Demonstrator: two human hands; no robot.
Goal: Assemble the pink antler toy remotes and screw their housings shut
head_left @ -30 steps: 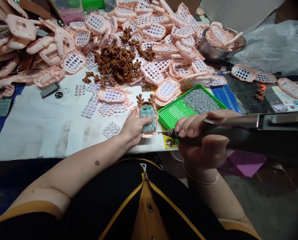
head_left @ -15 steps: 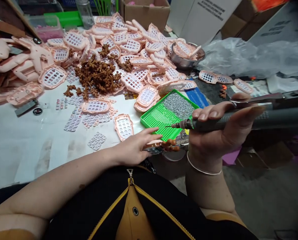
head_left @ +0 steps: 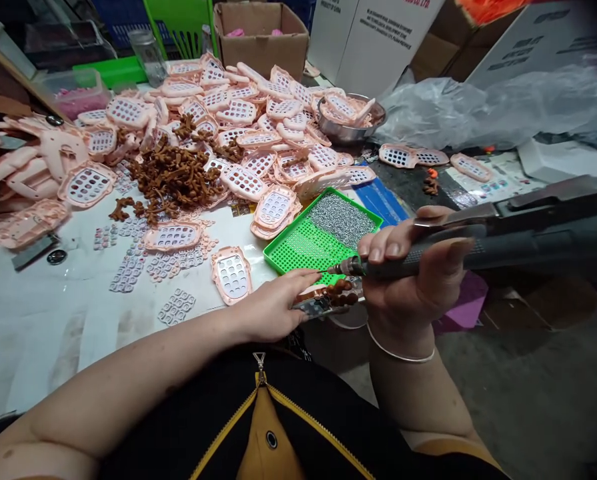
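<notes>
1 grn tray [head_left: 293, 247], 1 bowl [head_left: 351, 137], 1 e-driver [head_left: 478, 250] — pink shells [head_left: 273, 208]: dozens.

Wht carton [head_left: 373, 40]: "OF CHINA", "CO LTD"; rest illeg.

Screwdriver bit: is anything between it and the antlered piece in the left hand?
Nothing visible. The screwdriver, gripped by the right hand, has its bit just above the antlered piece at the edge of the table. The left hand holds the piece's left end, clear of the bit. The green tray lies behind.
</notes>
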